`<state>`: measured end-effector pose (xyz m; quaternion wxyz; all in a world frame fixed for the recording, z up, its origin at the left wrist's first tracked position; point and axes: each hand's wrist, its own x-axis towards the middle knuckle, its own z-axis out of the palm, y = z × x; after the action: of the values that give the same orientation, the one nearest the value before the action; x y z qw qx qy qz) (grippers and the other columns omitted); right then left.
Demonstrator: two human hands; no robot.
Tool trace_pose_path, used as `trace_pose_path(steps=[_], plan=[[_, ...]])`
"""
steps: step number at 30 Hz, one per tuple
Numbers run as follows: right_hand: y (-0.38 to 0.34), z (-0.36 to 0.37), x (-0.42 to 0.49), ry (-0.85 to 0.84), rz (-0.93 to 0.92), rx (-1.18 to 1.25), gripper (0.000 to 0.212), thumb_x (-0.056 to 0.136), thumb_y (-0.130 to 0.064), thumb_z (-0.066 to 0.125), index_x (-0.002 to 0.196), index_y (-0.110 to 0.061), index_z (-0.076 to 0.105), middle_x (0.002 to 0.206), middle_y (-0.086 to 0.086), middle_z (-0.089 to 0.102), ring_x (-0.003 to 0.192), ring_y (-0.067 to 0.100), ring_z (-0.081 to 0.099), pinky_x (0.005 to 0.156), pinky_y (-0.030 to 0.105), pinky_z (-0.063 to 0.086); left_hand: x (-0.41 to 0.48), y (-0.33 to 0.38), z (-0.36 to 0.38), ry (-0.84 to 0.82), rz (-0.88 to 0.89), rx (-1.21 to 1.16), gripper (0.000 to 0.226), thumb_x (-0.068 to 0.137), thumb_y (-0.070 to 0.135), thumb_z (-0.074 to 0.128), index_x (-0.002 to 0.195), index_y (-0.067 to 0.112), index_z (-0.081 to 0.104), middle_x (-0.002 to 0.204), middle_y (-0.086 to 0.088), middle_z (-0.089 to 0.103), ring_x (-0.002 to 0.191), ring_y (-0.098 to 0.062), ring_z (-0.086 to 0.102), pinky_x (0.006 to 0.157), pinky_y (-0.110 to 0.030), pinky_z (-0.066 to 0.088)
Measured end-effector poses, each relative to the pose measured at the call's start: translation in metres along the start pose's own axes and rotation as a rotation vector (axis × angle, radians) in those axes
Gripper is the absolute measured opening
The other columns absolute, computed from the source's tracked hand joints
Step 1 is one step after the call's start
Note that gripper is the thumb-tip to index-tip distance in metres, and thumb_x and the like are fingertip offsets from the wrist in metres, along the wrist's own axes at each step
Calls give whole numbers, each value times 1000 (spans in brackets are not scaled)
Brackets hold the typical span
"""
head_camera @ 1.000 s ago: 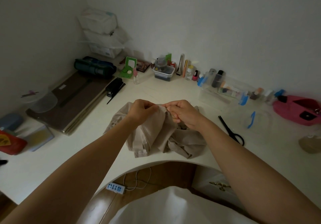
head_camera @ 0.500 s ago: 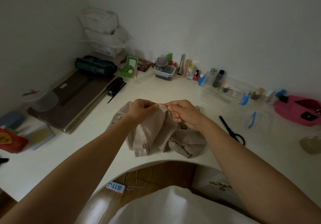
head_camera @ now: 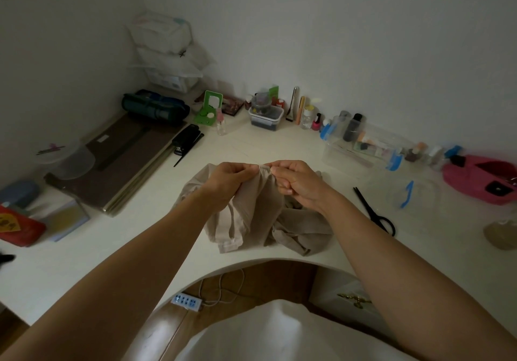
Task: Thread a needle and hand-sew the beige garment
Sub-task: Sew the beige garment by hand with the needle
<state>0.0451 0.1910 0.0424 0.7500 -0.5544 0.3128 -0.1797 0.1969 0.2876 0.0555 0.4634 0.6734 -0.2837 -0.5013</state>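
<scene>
The beige garment (head_camera: 260,220) lies crumpled on the white desk (head_camera: 112,248) just beyond the curved front cut-out. A raised fold at its far edge is pinched between both hands. My left hand (head_camera: 226,181) grips the fold from the left, fingers curled. From the right, my right hand (head_camera: 296,183) pinches the same fold, thumb and fingertips pressed together. The two hands almost touch. No needle or thread is visible at this size.
Black scissors (head_camera: 376,212) lie right of the garment. A clear box (head_camera: 363,148) with small bottles and a pink pouch (head_camera: 481,177) sit at the back right. A brown board (head_camera: 123,159), black stapler (head_camera: 186,138) and plastic tub (head_camera: 70,159) are on the left.
Both hands stay pinching the fold at the same spot; only the fingers shift slightly. The garment has not moved.
</scene>
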Motion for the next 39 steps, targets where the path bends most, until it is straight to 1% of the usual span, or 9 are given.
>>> trace_pose_path(steps=[6, 12, 17, 22, 26, 28, 30, 34, 39], plan=[[-1, 3, -1, 8, -22, -5, 19, 101, 0, 44, 103, -2, 62, 53, -4, 45, 44, 3, 36, 43, 15, 31, -4, 4, 7, -12, -26, -94, 31, 95, 19, 57, 114, -5, 64, 111, -22, 66, 89, -24, 65, 73, -24, 58], [-1, 5, -2, -7, -30, -138, 10, 101, -10, 49, 106, -10, 57, 58, -3, 47, 50, 6, 38, 46, 18, 34, -6, 4, 4, -22, -36, -60, 31, 95, 22, 57, 115, 0, 65, 112, -19, 67, 99, -29, 65, 84, -31, 56], [0, 5, -2, 19, -15, -116, 20, 102, -5, 39, 113, -11, 53, 68, 3, 51, 53, 8, 38, 51, 20, 37, -11, 7, 2, -38, -13, 0, 27, 98, 24, 52, 109, 5, 67, 108, -17, 68, 90, -22, 65, 77, -28, 56], [-4, 14, -1, -7, -72, -227, 17, 103, -6, 39, 116, -12, 48, 67, 0, 49, 52, 5, 41, 53, 19, 38, -17, 11, 9, -34, -18, 26, 20, 98, 22, 51, 101, 10, 67, 89, -4, 69, 78, -14, 66, 61, -17, 56], [-6, 14, 0, 70, -84, -427, 20, 103, -16, 47, 122, -15, 49, 84, 7, 61, 70, 8, 54, 65, 18, 46, -15, 11, 9, 25, -6, 106, 26, 97, 33, 54, 106, 13, 69, 102, -11, 70, 99, -30, 66, 85, -35, 57], [-3, 12, 3, 147, -155, -507, 17, 98, -19, 56, 115, -22, 55, 107, 5, 62, 91, 12, 58, 77, 18, 47, -16, 12, 10, 74, -4, 153, 29, 96, 37, 54, 108, 15, 68, 104, -10, 68, 100, -30, 64, 88, -39, 55], [0, 13, 5, 197, -274, -559, 13, 93, -19, 65, 101, -28, 60, 115, 0, 58, 98, 10, 57, 79, 16, 45, -16, 12, 12, 109, -1, 195, 31, 97, 39, 52, 111, 15, 67, 104, -7, 65, 94, -24, 61, 77, -30, 54], [0, 15, 6, 204, -385, -629, 11, 88, -15, 71, 89, -24, 65, 101, -3, 62, 89, 5, 57, 76, 15, 47, -17, 15, 16, 132, 21, 224, 26, 99, 33, 50, 109, 15, 65, 93, -1, 62, 75, -10, 56, 56, -14, 43], [0, 18, 8, 233, -560, -683, 8, 85, -8, 72, 83, -9, 64, 91, 3, 61, 85, 7, 56, 78, 14, 44, -18, 14, 19, 121, 44, 271, 28, 98, 35, 51, 107, 12, 65, 82, 2, 60, 73, -10, 57, 63, -20, 50]])
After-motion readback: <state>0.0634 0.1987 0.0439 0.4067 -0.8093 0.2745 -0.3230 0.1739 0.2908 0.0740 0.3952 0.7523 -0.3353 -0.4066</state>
